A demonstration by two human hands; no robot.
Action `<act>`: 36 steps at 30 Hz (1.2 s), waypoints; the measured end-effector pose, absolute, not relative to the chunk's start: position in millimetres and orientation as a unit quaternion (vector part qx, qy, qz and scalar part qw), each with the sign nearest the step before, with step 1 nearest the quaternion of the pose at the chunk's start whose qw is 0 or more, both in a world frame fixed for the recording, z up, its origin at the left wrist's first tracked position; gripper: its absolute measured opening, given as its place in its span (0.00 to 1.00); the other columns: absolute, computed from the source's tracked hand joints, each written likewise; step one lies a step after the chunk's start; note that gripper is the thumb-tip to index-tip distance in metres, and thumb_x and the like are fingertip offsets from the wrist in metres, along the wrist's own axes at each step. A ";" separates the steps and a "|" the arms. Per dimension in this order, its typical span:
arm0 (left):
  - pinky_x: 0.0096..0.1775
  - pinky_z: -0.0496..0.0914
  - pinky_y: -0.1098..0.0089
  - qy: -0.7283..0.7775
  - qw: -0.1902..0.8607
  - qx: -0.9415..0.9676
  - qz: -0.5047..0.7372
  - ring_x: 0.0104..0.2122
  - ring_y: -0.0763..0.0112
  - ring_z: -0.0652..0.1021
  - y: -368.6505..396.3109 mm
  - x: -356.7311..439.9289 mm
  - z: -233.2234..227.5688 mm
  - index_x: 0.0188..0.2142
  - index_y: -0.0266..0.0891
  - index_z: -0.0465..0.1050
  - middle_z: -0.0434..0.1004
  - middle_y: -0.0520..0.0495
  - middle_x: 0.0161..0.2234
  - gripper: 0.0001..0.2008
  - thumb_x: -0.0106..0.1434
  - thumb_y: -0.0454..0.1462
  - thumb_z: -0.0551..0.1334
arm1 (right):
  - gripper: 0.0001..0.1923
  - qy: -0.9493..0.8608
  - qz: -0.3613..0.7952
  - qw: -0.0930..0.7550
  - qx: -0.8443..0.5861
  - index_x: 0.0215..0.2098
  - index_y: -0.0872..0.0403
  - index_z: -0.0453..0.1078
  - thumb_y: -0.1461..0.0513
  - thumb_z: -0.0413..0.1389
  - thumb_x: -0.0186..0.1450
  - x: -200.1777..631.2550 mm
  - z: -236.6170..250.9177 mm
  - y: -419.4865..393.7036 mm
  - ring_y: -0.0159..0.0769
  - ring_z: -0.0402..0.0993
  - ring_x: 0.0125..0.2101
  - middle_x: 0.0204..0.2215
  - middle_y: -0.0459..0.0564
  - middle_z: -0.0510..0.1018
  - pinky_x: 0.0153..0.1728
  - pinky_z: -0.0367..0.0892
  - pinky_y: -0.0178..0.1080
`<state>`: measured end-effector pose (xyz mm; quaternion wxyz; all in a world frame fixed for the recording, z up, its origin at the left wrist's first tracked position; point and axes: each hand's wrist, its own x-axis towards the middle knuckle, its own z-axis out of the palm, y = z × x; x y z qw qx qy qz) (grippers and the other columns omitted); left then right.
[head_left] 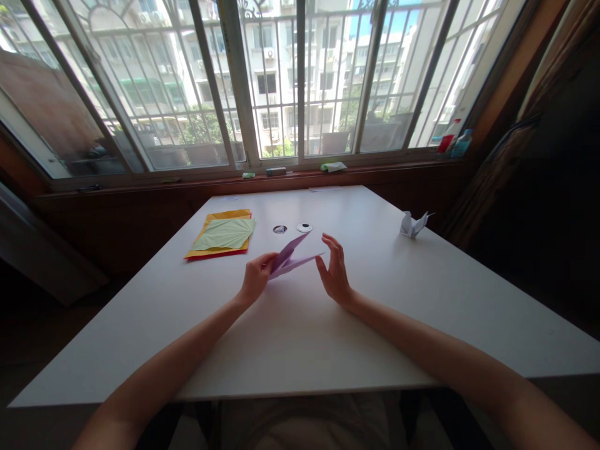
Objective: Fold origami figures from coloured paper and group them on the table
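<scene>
My left hand (257, 275) pinches the left end of a folded sheet of purple paper (290, 259) above the middle of the table. Two pointed flaps of the paper spread apart toward the right. Beside the tip of the lower flap is my right hand (335, 272), thumb and fingers apart, gripping nothing. Whether its thumb touches that tip I cannot tell. A white folded-paper figure (412, 225) stands at the table's right side.
On the white table (300, 350), a crumpled pale green sheet (225, 234) tops yellow and red paper (218, 255) at the left. Two small round discs (280, 229) lie beyond my hands. Small items, including a green-and-white packet (333, 167), line the windowsill (210, 179). Bottles (462, 144) stand at the right.
</scene>
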<state>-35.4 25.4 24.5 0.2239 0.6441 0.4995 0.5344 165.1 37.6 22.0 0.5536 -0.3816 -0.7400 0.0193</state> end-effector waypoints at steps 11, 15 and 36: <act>0.24 0.63 0.78 0.427 0.577 0.440 0.540 0.23 0.77 0.73 21.3 -23.6 19.2 0.43 0.39 0.64 0.74 0.50 0.30 0.23 0.47 0.40 0.65 | 0.09 -0.780 0.049 0.529 -0.330 0.41 0.51 0.59 0.60 0.48 0.62 163.9 18.8 35.9 0.40 0.61 0.47 0.44 0.54 0.65 0.46 0.61 0.47; 0.27 0.64 0.77 0.406 0.608 0.450 0.512 0.26 0.76 0.74 15.7 -16.1 16.5 0.42 0.39 0.67 0.74 0.48 0.33 0.21 0.48 0.40 0.65 | 0.07 -0.804 0.037 0.500 -0.319 0.38 0.51 0.62 0.60 0.49 0.61 162.3 17.7 35.8 0.39 0.61 0.47 0.44 0.52 0.65 0.45 0.62 0.46; 0.35 0.68 0.72 0.353 0.691 0.358 0.519 0.29 0.73 0.73 20.9 -10.9 11.1 0.34 0.33 0.70 0.74 0.47 0.31 0.11 0.54 0.39 0.61 | 0.14 -0.908 -0.005 0.371 -0.196 0.43 0.53 0.67 0.67 0.45 0.62 160.9 14.8 36.2 0.37 0.65 0.43 0.40 0.51 0.72 0.44 0.65 0.44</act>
